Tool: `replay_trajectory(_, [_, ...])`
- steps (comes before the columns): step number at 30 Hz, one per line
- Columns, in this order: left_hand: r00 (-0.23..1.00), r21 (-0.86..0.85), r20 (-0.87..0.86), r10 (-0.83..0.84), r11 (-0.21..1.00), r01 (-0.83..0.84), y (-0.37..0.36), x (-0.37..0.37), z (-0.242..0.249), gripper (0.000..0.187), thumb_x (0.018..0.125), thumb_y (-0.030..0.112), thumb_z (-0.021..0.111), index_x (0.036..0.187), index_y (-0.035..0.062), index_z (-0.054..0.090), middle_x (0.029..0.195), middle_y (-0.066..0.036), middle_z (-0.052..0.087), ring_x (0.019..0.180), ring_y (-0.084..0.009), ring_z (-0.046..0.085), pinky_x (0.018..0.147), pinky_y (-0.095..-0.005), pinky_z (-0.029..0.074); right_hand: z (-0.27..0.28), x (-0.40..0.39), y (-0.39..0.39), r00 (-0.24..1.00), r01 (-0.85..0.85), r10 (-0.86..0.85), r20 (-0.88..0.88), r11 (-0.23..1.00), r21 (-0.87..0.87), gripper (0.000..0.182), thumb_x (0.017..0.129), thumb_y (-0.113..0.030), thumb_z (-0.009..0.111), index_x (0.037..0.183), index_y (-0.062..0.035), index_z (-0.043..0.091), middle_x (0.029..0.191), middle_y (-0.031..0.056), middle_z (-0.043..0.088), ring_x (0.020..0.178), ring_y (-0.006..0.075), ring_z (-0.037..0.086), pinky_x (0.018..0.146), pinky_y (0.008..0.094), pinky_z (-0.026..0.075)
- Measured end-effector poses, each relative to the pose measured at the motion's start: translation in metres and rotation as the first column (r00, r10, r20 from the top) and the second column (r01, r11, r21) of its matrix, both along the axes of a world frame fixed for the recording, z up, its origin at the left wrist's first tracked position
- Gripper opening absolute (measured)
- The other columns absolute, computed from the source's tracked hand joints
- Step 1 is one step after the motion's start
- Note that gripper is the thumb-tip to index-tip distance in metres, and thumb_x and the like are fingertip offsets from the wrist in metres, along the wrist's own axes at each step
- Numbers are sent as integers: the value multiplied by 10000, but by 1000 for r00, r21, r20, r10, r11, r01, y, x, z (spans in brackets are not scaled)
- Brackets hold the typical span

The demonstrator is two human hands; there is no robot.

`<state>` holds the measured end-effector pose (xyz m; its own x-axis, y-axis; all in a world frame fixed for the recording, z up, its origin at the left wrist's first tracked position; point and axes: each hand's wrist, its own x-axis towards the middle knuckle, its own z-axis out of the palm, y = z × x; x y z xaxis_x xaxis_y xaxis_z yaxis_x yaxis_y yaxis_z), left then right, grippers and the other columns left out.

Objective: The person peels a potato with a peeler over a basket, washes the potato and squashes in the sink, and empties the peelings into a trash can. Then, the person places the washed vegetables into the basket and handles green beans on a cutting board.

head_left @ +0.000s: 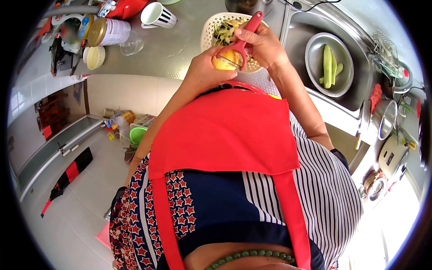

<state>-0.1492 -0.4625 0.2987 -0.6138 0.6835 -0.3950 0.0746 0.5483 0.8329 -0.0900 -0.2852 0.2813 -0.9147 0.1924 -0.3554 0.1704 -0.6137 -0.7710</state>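
My left hand [202, 71] is closed around a yellow potato [221, 64], partly peeled, with some brownish skin showing. In my right hand [266, 45] is a red peeler [250, 28]; its handle points up and away, and its blade lies against the potato. Both hands are over the near side of a cream perforated basket [206, 38] on the metal counter. Greenish and yellow peelings [223, 34] lie inside the basket. The hands and the peeler hide part of it.
Right of the basket, a sink [300, 33] holds a metal bowl [310, 63] with peeled pale-green vegetables [328, 67]. A striped cup [158, 15], a gold-lidded jar [110, 32] and a clear glass [132, 43] stand on the counter at left. A dark pot [247, 6] stands behind the basket.
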Motion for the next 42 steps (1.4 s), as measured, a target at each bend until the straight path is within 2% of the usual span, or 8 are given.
replay_trajectory(4, [999,2,39,-21,1000,21,0,5,16,668,571,279,773,1151,31,549,1004,-110,641,913,-201,617,807,-307,479,-37,-8,16,997,11,-27,-74,978,-210,212,816,-151,663,923,4,565,818,92,609,707,173,608,612,238,526])
replay_trajectory(8, [996,75,87,2,997,-9,-7,9,20,665,600,221,768,1185,29,518,1024,-90,616,890,-170,597,781,-293,479,-49,1,46,973,202,-220,73,959,197,228,791,-135,685,886,36,568,790,99,611,668,167,613,573,277,537])
replay_trajectory(12, [973,73,224,61,994,-80,-3,6,10,658,612,209,762,1188,21,506,1016,-84,608,906,-161,581,802,-287,466,-35,1,38,947,320,-319,-33,947,34,197,812,-135,668,892,14,567,811,90,613,703,174,626,618,268,554])
replay_trajectory(16, [931,63,347,112,988,-142,-1,7,15,613,647,131,747,1194,23,493,1020,-64,585,924,-145,559,819,-290,454,-23,1,18,951,268,-295,-96,938,-220,172,828,-158,655,899,-28,568,821,65,614,706,149,616,584,256,532])
replay_trajectory(23, [919,116,379,109,980,-164,-2,9,13,639,636,155,757,1199,5,496,1029,-73,599,904,-144,584,799,-276,473,-4,3,-8,987,30,-30,-156,1000,-5,208,794,-209,699,883,-49,599,743,21,613,614,92,568,514,196,440])
replay_trajectory(35, [954,148,300,-18,989,-28,-12,10,30,663,643,97,731,1245,40,461,1052,-55,577,932,-149,556,820,-279,458,-64,-4,44,951,309,-309,11,945,-106,249,797,-195,693,889,-16,547,756,54,597,622,138,586,542,262,500])
replay_trajectory(39, [854,190,508,109,953,-235,-9,10,20,638,673,133,734,1241,39,460,1056,-71,574,956,-155,553,823,-286,459,-47,-1,37,955,296,-294,37,941,-161,186,839,-166,643,929,-21,568,820,71,610,776,176,605,746,327,515])
replay_trajectory(42, [829,221,549,111,937,-272,-10,10,14,628,689,124,723,1246,32,446,1060,-73,570,960,-161,553,821,-286,462,-36,1,21,957,259,-280,-70,940,-221,194,812,-182,678,896,-47,567,775,46,608,704,134,592,626,264,509])
